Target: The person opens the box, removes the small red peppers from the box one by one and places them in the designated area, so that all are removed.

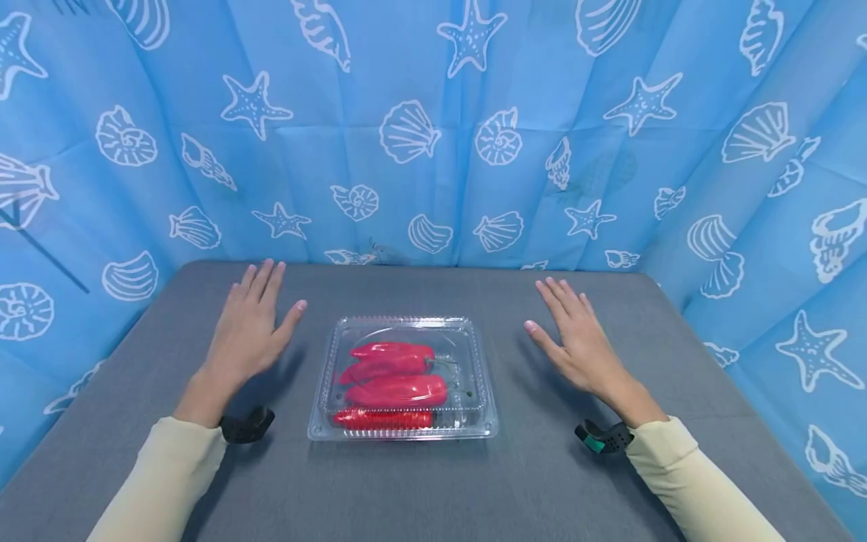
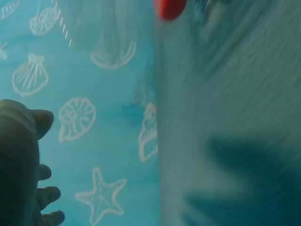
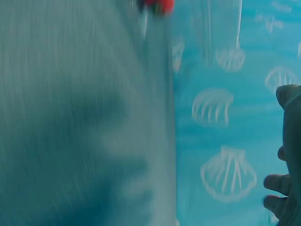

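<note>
A clear plastic container (image 1: 477,376) with its lid on sits in the middle of the grey table. Several red peppers (image 1: 396,391) lie inside it, their stem ends toward the right. To its left, my left hand (image 1: 247,331) is held over the table with fingers straight and thumb spread, touching nothing. On the other side my right hand (image 1: 576,342) is held much the same way, apart from the container. Both wrist views catch only the fingers at the edge and a small red bit of pepper (image 2: 171,7) at the top.
The grey table (image 1: 420,489) ends at a blue curtain (image 1: 460,173) with white shells and starfish, which hangs behind it and along both sides. A black band (image 1: 247,425) is on the left wrist and another black band (image 1: 603,436) on the right.
</note>
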`<state>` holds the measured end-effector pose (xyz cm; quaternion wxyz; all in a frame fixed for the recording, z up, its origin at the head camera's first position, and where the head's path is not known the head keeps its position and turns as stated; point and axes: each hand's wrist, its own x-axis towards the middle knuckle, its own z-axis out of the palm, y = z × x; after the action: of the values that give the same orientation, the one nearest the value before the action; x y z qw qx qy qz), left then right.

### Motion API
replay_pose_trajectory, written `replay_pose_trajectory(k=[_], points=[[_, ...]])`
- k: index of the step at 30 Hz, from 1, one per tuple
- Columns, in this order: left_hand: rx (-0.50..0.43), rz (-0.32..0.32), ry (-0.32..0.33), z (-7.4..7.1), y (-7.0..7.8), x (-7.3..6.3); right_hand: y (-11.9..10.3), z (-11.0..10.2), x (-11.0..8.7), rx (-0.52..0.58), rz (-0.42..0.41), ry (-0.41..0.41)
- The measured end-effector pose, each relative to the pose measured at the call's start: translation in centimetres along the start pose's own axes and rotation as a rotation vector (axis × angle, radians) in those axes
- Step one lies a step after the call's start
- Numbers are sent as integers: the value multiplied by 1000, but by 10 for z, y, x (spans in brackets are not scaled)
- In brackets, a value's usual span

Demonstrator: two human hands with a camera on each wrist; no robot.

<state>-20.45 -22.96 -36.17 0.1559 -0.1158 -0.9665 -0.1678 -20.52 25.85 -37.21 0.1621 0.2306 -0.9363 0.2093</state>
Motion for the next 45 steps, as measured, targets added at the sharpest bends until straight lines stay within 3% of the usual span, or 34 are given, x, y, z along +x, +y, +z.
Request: replay_pose_trajectory(k=[8, 12, 15, 20, 24, 35, 40, 45], points=[[-383, -66, -51, 10, 23, -15, -52, 15, -22, 332, -80, -47], [-580, -75, -97, 12, 34, -20, -68, 20, -29, 400, -98, -110], [-672, -62, -156, 12, 39, -23, -75, 24, -32, 411, -119, -160], [-675, -27, -246, 13, 46, -29, -81, 33, -34, 395, -189, -201], [-683, 7, -286, 15, 51, -32, -83, 38, -35, 365, -205, -186], [-589, 74, -321, 21, 57, -39, -82, 43, -36, 277, -246, -132], [-551, 95, -367, 23, 62, -39, -82, 44, -36, 254, -248, -108], [-508, 175, -367, 24, 66, -41, -79, 44, -35, 255, -252, -93]])
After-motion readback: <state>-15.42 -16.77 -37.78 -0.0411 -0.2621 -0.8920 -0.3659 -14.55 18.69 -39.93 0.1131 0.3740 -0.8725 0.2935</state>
